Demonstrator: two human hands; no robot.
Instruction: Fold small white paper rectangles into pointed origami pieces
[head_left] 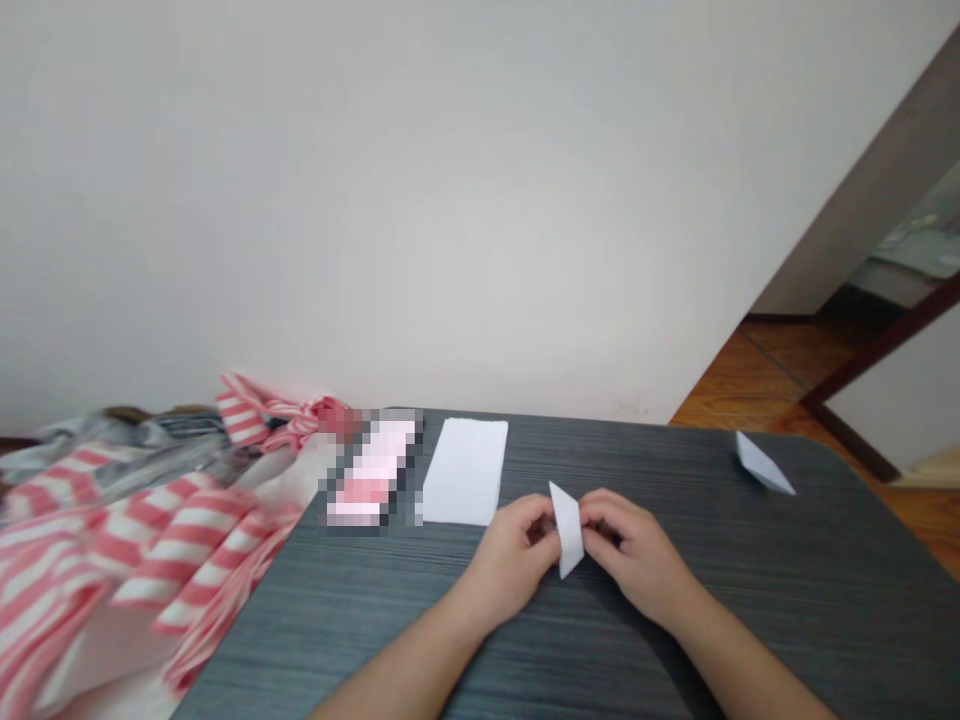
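Between my two hands is a small folded white paper [568, 530], shaped like a slanted strip with pointed ends and held upright over the dark table. My left hand [519, 550] pinches its left side with thumb and fingers. On the other side, my right hand [634, 545] grips the right edge in the same way. Behind my left hand lies a stack of white paper sheets [465, 470]. A second folded white paper [763, 465], pointed at its ends, rests near the table's far right corner.
The dark wood-grain table [810, 600] stands against a white wall [480, 200]. A blurred-out pink and white item [375, 465] lies left of the sheets. Red-and-white striped cloth [172, 540] is heaped beyond the table's left edge. Wooden floor [750, 375] shows at right.
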